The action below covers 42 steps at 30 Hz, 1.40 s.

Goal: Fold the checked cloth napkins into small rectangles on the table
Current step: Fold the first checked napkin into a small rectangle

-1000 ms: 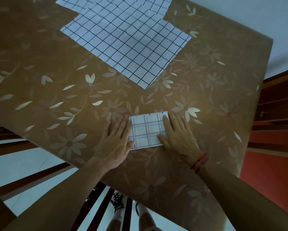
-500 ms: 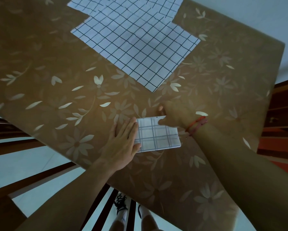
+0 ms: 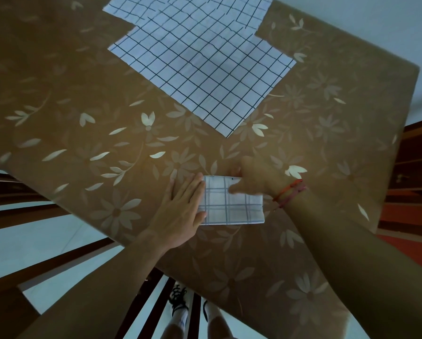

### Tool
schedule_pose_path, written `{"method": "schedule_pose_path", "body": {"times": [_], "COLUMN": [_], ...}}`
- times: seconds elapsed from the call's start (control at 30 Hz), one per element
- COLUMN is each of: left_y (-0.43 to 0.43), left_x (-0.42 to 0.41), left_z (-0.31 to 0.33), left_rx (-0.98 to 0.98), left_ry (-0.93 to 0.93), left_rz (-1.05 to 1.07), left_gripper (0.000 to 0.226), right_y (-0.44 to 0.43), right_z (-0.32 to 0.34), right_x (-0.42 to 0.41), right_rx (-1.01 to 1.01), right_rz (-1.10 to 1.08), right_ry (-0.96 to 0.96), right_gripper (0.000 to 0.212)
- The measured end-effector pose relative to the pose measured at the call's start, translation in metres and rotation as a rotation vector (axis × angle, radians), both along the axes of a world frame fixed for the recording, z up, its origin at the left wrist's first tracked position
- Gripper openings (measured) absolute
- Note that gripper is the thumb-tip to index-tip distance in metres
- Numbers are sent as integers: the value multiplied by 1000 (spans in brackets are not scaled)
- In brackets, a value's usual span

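Table point(image 3: 87, 77), brown floral cover, is filling most of the view. Unfolded napkins point(image 3: 205, 69), black check on white, are lying flat and overlapping at the far side, well apart from the hands. Folded napkin point(image 3: 232, 206), a small blue-check rectangle, is sitting near the table's near edge. Left hand point(image 3: 180, 211) is lying flat, fingers extended, pressing the rectangle's left end; gripping nothing. Right hand point(image 3: 256, 178) is blurred at the top right corner; thumb seems to be on the cloth, fingers curled past the far edge, but whether it is pinching cannot be told. Judgement: to finish well, the left palm should be anchoring while the right is squaring edges and firming the crease.
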<state>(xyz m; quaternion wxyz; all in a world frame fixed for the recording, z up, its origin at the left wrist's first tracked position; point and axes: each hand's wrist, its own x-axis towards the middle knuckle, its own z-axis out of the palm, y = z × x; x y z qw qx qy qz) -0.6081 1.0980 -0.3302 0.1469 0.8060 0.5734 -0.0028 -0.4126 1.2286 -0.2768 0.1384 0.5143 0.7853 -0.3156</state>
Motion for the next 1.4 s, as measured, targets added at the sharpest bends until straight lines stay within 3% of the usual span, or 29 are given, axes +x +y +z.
{"method": "schedule_pose_path", "body": {"times": [0.2, 0.3, 0.4, 0.5, 0.67, 0.8, 0.97, 1.1, 1.17, 1.27, 1.4], "left_y": [2, 3, -1, -12, -30, -35, -39, -43, -44, -44, -46], "left_x": [-3, -1, 1, 3, 19, 30, 32, 31, 31, 30, 28], "left_z": [5, 10, 15, 16, 19, 18, 11, 11, 12, 14, 14], "left_rx": [16, 58, 119, 135, 162, 227, 227, 228, 224, 213, 203], "left_ry": [-34, -90, -183, -238, -290, -335, -327, -300, -305, -321, -344], "left_rz": [-13, 47, 73, 47, 5, -61, -77, -63, -47, -15, 1], "left_gripper": [69, 65, 57, 55, 50, 37, 33, 28, 28, 23, 12], "right_y": [-3, -14, -35, -52, -85, -105, -118, -121, -125, -128, -129], "right_z": [-12, -13, -13, -14, -30, -26, -31, -23, -13, 0, 8], "right_x": [10, 24, 45, 47, 51, 45, 45, 48, 51, 61, 70], "right_rx": [-173, -191, -331, -306, -462, -568, -515, -318, -278, -316, -407], "right_rz": [-107, -282, -450, -749, -954, -1095, -1133, -1016, -947, -898, -817], "right_ry": [35, 79, 11, 286, 492, 603, 625, 556, 596, 638, 636], "right_gripper": [31, 25, 26, 5, 45, 36, 26, 46, 46, 38, 56]}}
